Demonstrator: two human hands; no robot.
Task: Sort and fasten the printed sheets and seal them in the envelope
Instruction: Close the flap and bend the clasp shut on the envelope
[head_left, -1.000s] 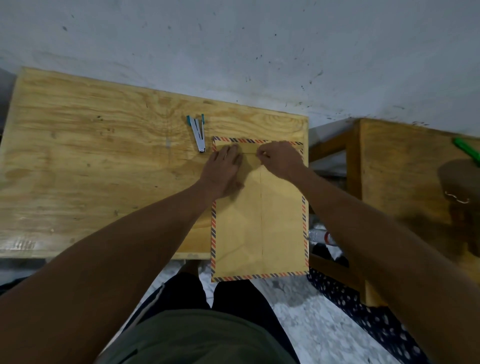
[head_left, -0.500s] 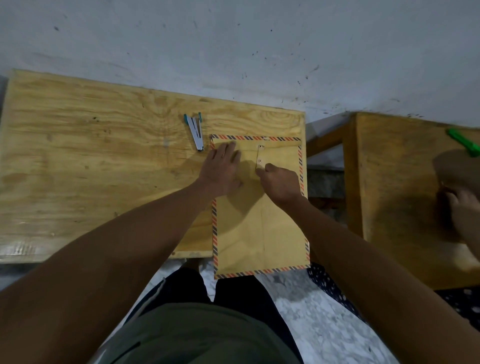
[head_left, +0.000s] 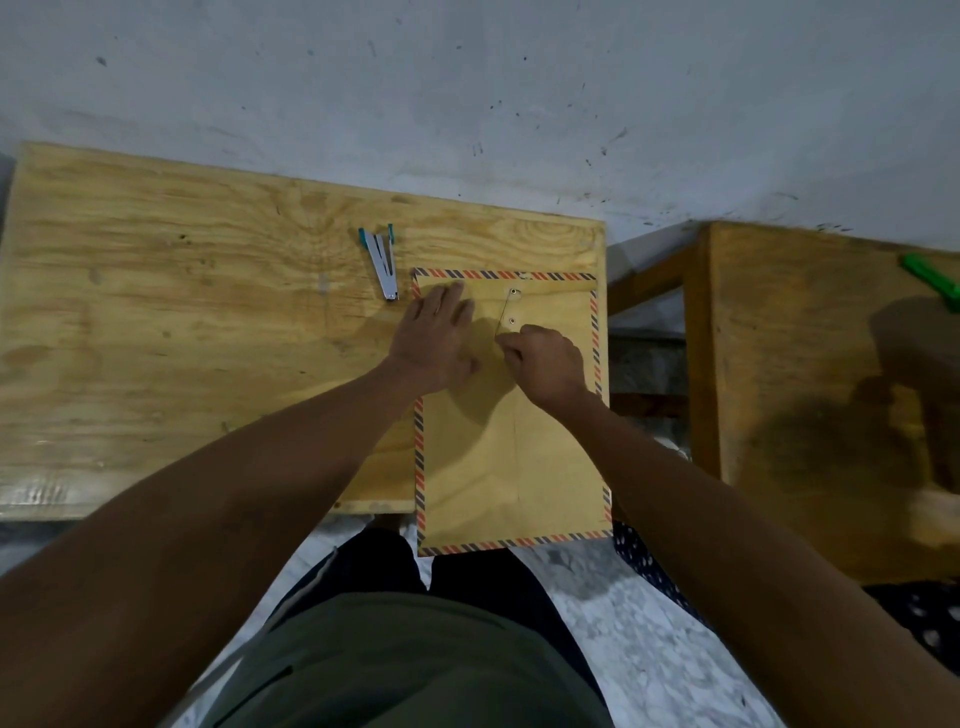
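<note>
A brown envelope (head_left: 511, 447) with a red-and-blue striped border lies on the right end of the wooden table (head_left: 156, 338), its near end hanging over the table's front edge. Its flap is folded down, with two round fasteners (head_left: 513, 306) near the top. A thin string (head_left: 503, 317) runs from the upper fastener down to my right hand (head_left: 545, 364), whose fingertips pinch it just below the lower fastener. My left hand (head_left: 439, 338) lies flat on the envelope's upper left, fingers spread. No printed sheets are visible.
An open white stapler with teal ends (head_left: 382, 265) lies on the table just left of the envelope's top corner. A second wooden table (head_left: 810, 389) stands to the right, with a green object (head_left: 932, 280) on it. A gap separates the tables. The wall is close behind.
My right hand drew back from the flap's top towards me, uncovering the two fasteners and pulling the string taut. My left hand stayed pressed on the envelope.
</note>
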